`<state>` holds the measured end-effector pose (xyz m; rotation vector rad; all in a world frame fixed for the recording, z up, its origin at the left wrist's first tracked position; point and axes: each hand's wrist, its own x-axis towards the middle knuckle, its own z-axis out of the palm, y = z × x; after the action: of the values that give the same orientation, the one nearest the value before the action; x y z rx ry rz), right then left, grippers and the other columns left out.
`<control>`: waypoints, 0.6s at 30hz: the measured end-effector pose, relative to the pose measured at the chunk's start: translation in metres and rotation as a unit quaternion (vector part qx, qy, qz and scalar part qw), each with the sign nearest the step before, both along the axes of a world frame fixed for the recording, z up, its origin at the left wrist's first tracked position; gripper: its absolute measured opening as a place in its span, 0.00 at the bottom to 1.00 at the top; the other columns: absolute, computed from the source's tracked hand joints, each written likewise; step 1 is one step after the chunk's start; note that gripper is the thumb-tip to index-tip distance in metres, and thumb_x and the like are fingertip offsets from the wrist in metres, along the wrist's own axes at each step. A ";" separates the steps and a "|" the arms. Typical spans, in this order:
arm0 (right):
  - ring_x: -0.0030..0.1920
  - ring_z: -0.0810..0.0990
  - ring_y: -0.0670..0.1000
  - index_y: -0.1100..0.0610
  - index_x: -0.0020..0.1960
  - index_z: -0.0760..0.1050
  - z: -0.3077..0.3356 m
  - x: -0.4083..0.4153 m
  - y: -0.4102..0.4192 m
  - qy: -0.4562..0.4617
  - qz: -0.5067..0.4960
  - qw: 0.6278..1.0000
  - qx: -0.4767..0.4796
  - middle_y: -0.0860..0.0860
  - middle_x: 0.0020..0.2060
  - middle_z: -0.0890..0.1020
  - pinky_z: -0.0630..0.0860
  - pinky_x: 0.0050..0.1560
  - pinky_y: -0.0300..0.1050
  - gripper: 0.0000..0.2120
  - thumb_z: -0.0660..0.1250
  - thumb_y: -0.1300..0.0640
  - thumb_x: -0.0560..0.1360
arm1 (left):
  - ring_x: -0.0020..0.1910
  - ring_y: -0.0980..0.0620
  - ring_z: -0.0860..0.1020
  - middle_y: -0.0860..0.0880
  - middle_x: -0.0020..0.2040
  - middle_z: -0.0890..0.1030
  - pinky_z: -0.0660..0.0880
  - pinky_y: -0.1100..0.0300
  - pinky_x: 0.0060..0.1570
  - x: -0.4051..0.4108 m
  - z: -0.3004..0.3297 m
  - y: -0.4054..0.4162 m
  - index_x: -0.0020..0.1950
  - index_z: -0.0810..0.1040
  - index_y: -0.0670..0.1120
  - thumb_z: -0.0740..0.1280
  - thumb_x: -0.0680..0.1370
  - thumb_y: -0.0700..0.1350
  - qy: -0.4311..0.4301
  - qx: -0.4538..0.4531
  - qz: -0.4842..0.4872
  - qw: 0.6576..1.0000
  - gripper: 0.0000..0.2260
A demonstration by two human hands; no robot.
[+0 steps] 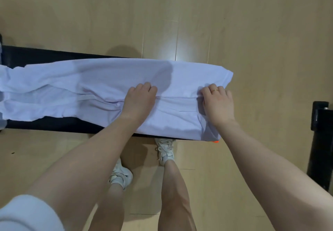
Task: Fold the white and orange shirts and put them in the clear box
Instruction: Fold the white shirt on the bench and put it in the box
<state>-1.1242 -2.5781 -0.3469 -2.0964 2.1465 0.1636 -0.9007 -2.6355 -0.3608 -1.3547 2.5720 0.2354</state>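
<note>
From the head view, the white shirt [100,86] lies stretched along the black counter [36,54], already folded lengthwise into a long band, with its two long edges meeting in a seam line that runs right under both hands. The left hand [139,100] rests on that seam near the middle of the band, fingers [144,86] curled down into the cloth; whether they pinch a fold or only press, I cannot tell for sure, though it looks like a grip. The right hand [217,104], with a ring [215,90] on one finger, has its fingers bunched on the cloth at the band's end, apparently grasping the hem just ahead of them.

To do this step well, I'd say both hands should take all the layers together, keep the seam straight between them, and carry the right end across towards the crumpled sleeves far to the left of the left fingers, smoothing as it lands.

Counting: one white shirt; one scrap of orange [215,141] peeping out beneath the shirt's near corner, just behind the right wrist, probably the orange shirt; two hands; two white shoes [164,151] on the wooden floor [180,14]. No clear box is in sight. A dark stand [320,137] sits well off to the right of the right hand.
</note>
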 end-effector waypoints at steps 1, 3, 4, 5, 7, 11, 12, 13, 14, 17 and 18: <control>0.32 0.77 0.59 0.61 0.40 0.74 0.000 -0.003 -0.003 0.002 0.018 1.000 0.002 0.58 0.35 0.78 0.69 0.32 0.44 0.03 0.63 0.64 0.66 | 0.28 0.45 0.73 0.45 0.32 0.74 0.58 0.61 0.31 0.001 0.002 0.000 0.36 0.74 0.43 0.77 0.59 0.36 0.008 0.004 -0.006 1.000 0.14; 0.30 0.75 0.59 0.62 0.39 0.74 0.002 -0.010 -0.004 -0.013 0.027 1.000 0.007 0.58 0.33 0.77 0.64 0.30 0.43 0.09 0.71 0.68 0.62 | 0.29 0.44 0.72 0.45 0.32 0.74 0.58 0.60 0.32 0.006 0.006 0.000 0.36 0.73 0.43 0.75 0.62 0.34 0.029 0.021 -0.008 0.999 0.12; 0.29 0.75 0.59 0.62 0.39 0.74 0.005 -0.014 -0.002 -0.029 0.031 0.999 0.003 0.58 0.33 0.76 0.62 0.30 0.43 0.09 0.70 0.69 0.62 | 0.29 0.44 0.72 0.44 0.32 0.73 0.57 0.59 0.32 0.008 0.008 0.000 0.36 0.73 0.43 0.74 0.63 0.33 0.040 0.032 -0.005 0.999 0.12; 0.29 0.74 0.58 0.62 0.39 0.74 0.008 -0.017 0.003 -0.046 0.050 0.998 -0.011 0.58 0.33 0.75 0.62 0.31 0.43 0.06 0.67 0.68 0.63 | 0.29 0.44 0.71 0.45 0.32 0.73 0.57 0.58 0.32 0.011 0.011 0.000 0.36 0.72 0.43 0.73 0.64 0.32 0.049 0.040 -0.005 0.998 0.12; 0.29 0.73 0.57 0.61 0.38 0.75 0.014 -0.018 0.020 -0.064 0.091 0.993 -0.034 0.56 0.32 0.75 0.63 0.31 0.43 0.05 0.62 0.66 0.64 | 0.29 0.44 0.70 0.45 0.33 0.73 0.57 0.58 0.32 0.016 0.014 0.001 0.37 0.72 0.43 0.73 0.64 0.32 0.052 0.045 -0.019 0.997 0.12; 0.32 0.75 0.59 0.63 0.41 0.76 0.015 -0.015 0.051 -0.076 0.023 0.997 0.011 0.59 0.37 0.77 0.71 0.31 0.46 0.05 0.66 0.67 0.65 | 0.30 0.44 0.73 0.45 0.34 0.73 0.61 0.58 0.31 0.021 0.009 0.019 0.38 0.73 0.43 0.69 0.66 0.35 0.069 0.032 -0.058 0.995 0.06; 0.34 0.76 0.60 0.64 0.43 0.76 0.014 -0.009 0.056 -0.093 -0.020 0.995 0.026 0.60 0.38 0.77 0.72 0.33 0.49 0.07 0.68 0.67 0.66 | 0.30 0.44 0.74 0.45 0.35 0.74 0.64 0.58 0.30 0.024 0.006 0.025 0.40 0.73 0.43 0.64 0.69 0.38 0.082 0.029 -0.055 0.995 0.02; 0.35 0.76 0.61 0.64 0.43 0.75 0.014 -0.003 0.059 -0.107 -0.052 0.992 0.033 0.60 0.38 0.77 0.72 0.35 0.51 0.06 0.69 0.64 0.67 | 0.32 0.44 0.76 0.44 0.36 0.76 0.68 0.57 0.30 0.025 0.004 0.031 0.42 0.74 0.42 0.60 0.70 0.41 0.092 0.033 -0.046 0.994 0.05; 0.35 0.76 0.61 0.63 0.42 0.74 0.014 0.005 0.061 -0.112 -0.081 0.990 0.035 0.59 0.37 0.77 0.71 0.39 0.52 0.06 0.68 0.60 0.69 | 0.33 0.43 0.77 0.44 0.39 0.77 0.70 0.56 0.30 0.028 0.000 0.037 0.44 0.75 0.42 0.57 0.71 0.42 0.096 0.034 -0.042 0.994 0.09; 0.44 0.77 0.60 0.62 0.46 0.73 0.010 0.027 0.066 -0.167 -0.224 0.954 0.109 0.58 0.42 0.78 0.71 0.46 0.55 0.13 0.65 0.51 0.73 | 0.38 0.44 0.78 0.44 0.46 0.80 0.71 0.57 0.34 0.033 -0.002 0.045 0.48 0.76 0.43 0.57 0.71 0.42 0.088 0.020 -0.031 0.995 0.11; 0.47 0.76 0.60 0.62 0.50 0.72 0.007 0.032 0.065 -0.208 -0.278 0.930 0.118 0.58 0.45 0.79 0.72 0.48 0.54 0.13 0.66 0.52 0.73 | 0.40 0.44 0.79 0.45 0.47 0.80 0.71 0.58 0.36 0.034 -0.003 0.046 0.50 0.76 0.43 0.59 0.70 0.42 0.085 0.007 -0.033 0.996 0.11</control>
<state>-1.0924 -2.5127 -0.3395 -1.1974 2.2082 -0.0785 -0.8671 -2.5893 -0.3637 -1.2945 2.7428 0.3709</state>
